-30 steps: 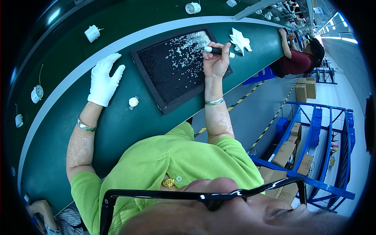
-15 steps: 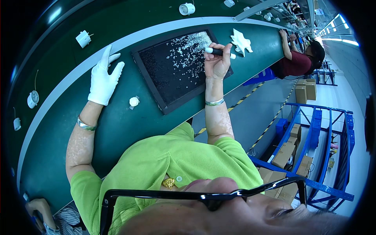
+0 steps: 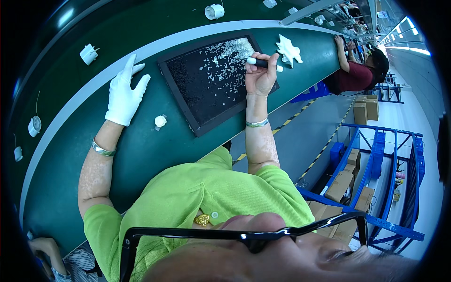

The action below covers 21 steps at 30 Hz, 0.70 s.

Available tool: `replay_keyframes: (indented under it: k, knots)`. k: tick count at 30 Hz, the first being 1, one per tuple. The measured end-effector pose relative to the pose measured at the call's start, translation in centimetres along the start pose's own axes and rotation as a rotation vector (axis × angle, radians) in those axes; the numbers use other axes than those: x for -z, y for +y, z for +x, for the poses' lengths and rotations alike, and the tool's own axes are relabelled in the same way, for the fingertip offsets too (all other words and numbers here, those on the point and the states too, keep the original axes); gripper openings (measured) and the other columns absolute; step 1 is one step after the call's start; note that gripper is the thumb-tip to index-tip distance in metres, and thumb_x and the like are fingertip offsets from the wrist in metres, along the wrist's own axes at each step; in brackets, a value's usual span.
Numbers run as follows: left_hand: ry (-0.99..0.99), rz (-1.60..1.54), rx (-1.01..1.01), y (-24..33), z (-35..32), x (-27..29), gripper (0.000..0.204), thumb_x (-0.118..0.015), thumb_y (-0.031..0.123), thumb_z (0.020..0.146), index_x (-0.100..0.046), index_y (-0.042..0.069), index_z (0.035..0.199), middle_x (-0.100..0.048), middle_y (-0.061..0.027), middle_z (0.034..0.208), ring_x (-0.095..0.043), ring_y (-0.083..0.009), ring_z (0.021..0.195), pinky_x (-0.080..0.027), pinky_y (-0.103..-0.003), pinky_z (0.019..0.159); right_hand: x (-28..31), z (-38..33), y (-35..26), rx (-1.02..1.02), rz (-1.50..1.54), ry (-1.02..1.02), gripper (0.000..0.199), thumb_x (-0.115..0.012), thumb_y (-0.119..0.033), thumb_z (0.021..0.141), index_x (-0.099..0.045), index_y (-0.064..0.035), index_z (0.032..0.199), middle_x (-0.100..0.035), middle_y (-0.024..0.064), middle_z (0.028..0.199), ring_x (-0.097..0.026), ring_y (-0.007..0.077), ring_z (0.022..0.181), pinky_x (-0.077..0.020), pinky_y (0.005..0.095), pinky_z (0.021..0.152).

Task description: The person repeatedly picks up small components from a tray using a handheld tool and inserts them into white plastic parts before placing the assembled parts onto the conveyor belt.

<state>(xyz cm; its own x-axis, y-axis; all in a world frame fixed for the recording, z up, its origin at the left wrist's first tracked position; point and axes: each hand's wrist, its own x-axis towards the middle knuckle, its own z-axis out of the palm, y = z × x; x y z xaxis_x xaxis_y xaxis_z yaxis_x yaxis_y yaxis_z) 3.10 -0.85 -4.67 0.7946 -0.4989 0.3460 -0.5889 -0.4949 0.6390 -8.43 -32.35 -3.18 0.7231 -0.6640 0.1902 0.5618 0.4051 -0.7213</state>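
Observation:
My right hand (image 3: 261, 77), bare, grips a pen-shaped tool (image 3: 264, 63) with a black barrel and white ends. It is over the right side of a dark, framed tray (image 3: 199, 128). Small clear or whitish pieces (image 3: 221, 63) are scattered in the tray, thickest toward its far right corner; small black pieces (image 3: 177, 73) lie at its left. Wearing a white glove, my left hand (image 3: 124, 94) rests with fingers stretched out beside the pale rail and holds nothing. A small white round part (image 3: 160, 121) sits on the green table between that hand and the tray.
A crumpled white glove (image 3: 289, 50) lies right of the tray. Beyond the pale rail (image 3: 155, 44), a dark green belt carries several white plug-like parts (image 3: 88, 54). A co-worker in dark red (image 3: 353, 75) is at far right; another person's arm (image 3: 49, 249) shows at lower left. Blue racks (image 3: 376, 160) hold cartons.
The white parts beyond the rail have shifted left along the belt. Both my hands stay almost where they were, the tool still in my right hand.

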Motion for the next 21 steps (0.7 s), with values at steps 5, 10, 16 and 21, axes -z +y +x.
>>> replay_keyframes:
  k: [5, 10, 16, 21]
  knots:
    - [0.01, 0.053, -0.03, -0.16, -0.04, -0.11, 0.059, -0.064, 0.021, 0.084, -0.04, 0.002, 0.135, -0.065, -0.0093, 0.112, -0.06, -0.0302, 0.099, -0.044, -0.039, 0.091, -0.01, -0.03, -0.05, -0.005, 0.008, 0.011, 0.048, -0.048, -0.042, 0.096, -0.06, 0.0008, 0.077, -0.06, 0.0144, 0.08, -0.048, 0.0145, 0.054, -0.0413, 0.0264, 0.052]
    - [0.014, 0.087, -0.079, -0.49, -0.09, -0.26, 0.056, -0.065, 0.021, 0.084, -0.044, 0.003, 0.132, -0.065, -0.0106, 0.112, -0.06, -0.0308, 0.1, -0.045, -0.039, 0.091, -0.01, -0.03, -0.16, 0.007, -0.003, 0.001, 0.048, -0.048, -0.042, 0.096, -0.06, 0.0006, 0.077, -0.06, 0.0144, 0.08, -0.048, 0.0145, 0.055, -0.0408, 0.026, 0.052]
    - [0.012, 0.125, -0.132, -0.44, -0.1, -0.04, 0.052, -0.066, 0.019, 0.082, -0.047, 0.006, 0.129, -0.065, -0.0117, 0.109, -0.06, -0.0313, 0.1, -0.045, -0.04, 0.09, -0.07, -0.01, -0.1, 0.002, 0.011, 0.008, 0.048, -0.048, -0.042, 0.096, -0.059, 0.0003, 0.077, -0.06, 0.014, 0.079, -0.048, 0.0143, 0.055, -0.0408, 0.026, 0.051]
    - [0.015, 0.116, -0.145, -0.32, -0.05, -0.12, 0.051, -0.066, 0.018, 0.082, -0.048, 0.006, 0.128, -0.065, -0.0117, 0.109, -0.059, -0.0312, 0.099, -0.045, -0.04, 0.089, 0.11, 0.0, -0.17, 0.009, 0.013, 0.009, 0.048, -0.048, -0.042, 0.096, -0.059, 0.0, 0.077, -0.061, 0.0138, 0.079, -0.048, 0.0141, 0.055, -0.0403, 0.0259, 0.051]
